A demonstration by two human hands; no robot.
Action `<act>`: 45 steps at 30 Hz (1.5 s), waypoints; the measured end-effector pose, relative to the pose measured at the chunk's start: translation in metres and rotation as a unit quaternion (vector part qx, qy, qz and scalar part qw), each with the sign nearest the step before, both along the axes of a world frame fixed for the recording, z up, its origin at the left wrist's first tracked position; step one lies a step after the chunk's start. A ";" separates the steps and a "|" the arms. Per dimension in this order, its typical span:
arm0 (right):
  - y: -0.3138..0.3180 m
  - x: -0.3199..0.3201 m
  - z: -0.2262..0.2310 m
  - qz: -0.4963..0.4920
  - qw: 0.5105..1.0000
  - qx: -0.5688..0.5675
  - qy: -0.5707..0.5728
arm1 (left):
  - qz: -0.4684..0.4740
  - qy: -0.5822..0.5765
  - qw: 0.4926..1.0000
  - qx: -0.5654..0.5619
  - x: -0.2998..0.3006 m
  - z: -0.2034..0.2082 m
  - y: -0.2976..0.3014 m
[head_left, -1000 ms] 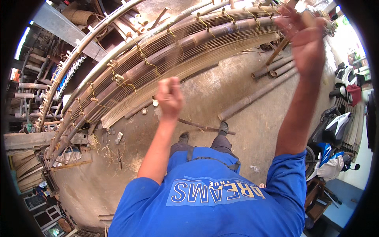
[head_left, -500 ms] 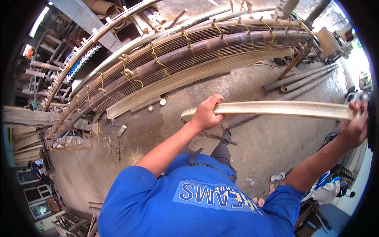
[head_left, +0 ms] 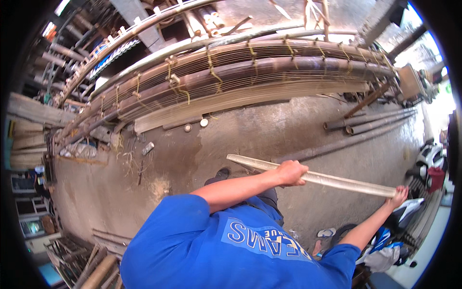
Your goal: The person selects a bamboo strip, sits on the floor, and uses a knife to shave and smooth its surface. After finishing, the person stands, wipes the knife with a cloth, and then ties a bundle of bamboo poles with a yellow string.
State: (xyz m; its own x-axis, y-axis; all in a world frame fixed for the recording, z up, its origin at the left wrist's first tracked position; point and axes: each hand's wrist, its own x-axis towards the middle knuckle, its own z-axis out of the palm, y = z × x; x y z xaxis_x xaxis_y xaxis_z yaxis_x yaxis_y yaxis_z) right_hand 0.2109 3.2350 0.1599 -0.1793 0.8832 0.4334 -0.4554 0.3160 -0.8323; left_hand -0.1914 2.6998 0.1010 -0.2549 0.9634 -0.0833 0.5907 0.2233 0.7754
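A long, flat, pale strip, apparently split bamboo (head_left: 349, 183), stretches between my hands, sloping down to the right. My left hand (head_left: 292, 173) is wrapped around it partway along, and its far-left end (head_left: 236, 158) sticks out beyond that hand. At the strip's right end, my right hand (head_left: 398, 195) closes over it with the arm stretched out. The strip hangs above the concrete floor in front of my blue shirt.
Across the back runs a long rack of bamboo poles (head_left: 269, 67) strung with many pale strands (head_left: 231, 103) and yellow ties. Several dark poles (head_left: 370, 121) lie on the floor at the right. Motorbikes (head_left: 428, 156) stand at the right edge. Wooden pieces (head_left: 91, 265) are stacked at lower left.
My left hand has moved right and down, now farther from the strip's left end. My right hand has come down and inward. The strip looks straighter and slopes more.
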 end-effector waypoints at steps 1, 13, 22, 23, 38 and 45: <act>-0.002 0.020 -0.015 -0.042 0.999 -0.014 -0.012 | -0.029 -0.009 1.000 0.002 0.004 -0.004 0.002; -0.131 -0.102 0.167 -0.111 0.938 0.288 -0.157 | 0.057 -0.008 0.996 0.071 -0.023 0.018 -0.043; -0.432 -0.486 0.195 0.248 0.924 0.236 -0.168 | 0.413 -0.141 0.858 0.270 -0.187 0.080 -0.280; -0.468 -0.521 0.176 0.307 0.908 0.208 -0.194 | 0.415 -0.165 0.838 0.314 -0.196 0.092 -0.304; -0.734 -0.564 -0.056 0.381 0.817 0.233 -0.364 | 0.389 -0.217 0.755 0.482 -0.279 0.159 -0.368; -0.695 -0.618 0.122 0.458 0.886 -0.053 -0.039 | 0.423 -0.291 0.767 0.384 -0.257 -0.001 -0.418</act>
State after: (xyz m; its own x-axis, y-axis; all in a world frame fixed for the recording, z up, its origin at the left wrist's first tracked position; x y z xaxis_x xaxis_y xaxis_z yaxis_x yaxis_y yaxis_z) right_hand -0.4076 2.5400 0.2823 -0.8683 0.3860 0.3114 -0.4201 -0.2385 -0.8756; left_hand -0.4483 2.2814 0.1000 -0.9514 0.2949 0.0888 -0.0103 -0.3187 0.9478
